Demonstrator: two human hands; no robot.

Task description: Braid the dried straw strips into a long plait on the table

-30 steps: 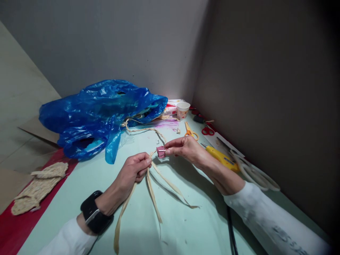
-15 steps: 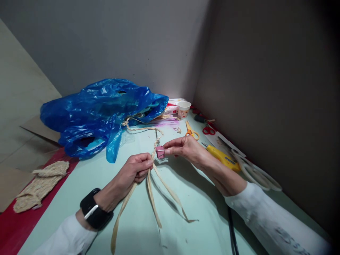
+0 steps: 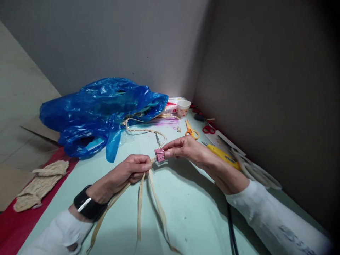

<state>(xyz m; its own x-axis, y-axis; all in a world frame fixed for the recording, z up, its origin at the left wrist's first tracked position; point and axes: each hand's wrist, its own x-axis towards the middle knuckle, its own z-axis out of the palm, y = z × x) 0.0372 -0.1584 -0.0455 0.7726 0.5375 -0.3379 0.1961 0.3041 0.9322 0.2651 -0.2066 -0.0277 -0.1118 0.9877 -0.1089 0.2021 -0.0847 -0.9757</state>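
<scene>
My left hand (image 3: 136,168) pinches a pale straw-coloured braid (image 3: 145,131) near the point where it splits into loose flat strands (image 3: 159,209). These strands hang down toward me over the table. Just right of those fingers, a pink binder clip (image 3: 159,154) sits across the braid. Thumb and fingers of my right hand (image 3: 183,147) are closed on the clip's metal handles. Beyond the clip the braid curves away and back toward the blue plastic bag (image 3: 106,102).
The pale green table (image 3: 191,226) has a red strip at its left, bearing a woven straw piece (image 3: 41,186). At right lie orange scissors (image 3: 191,130), red-handled scissors (image 3: 209,129), a yellow glue gun (image 3: 223,156) and rolls of tape (image 3: 257,173). A paper cup (image 3: 183,108) stands behind.
The clip has shifted from beside the braid to across it. My left hand has moved slightly left and down, drawing the loose strands leftward.
</scene>
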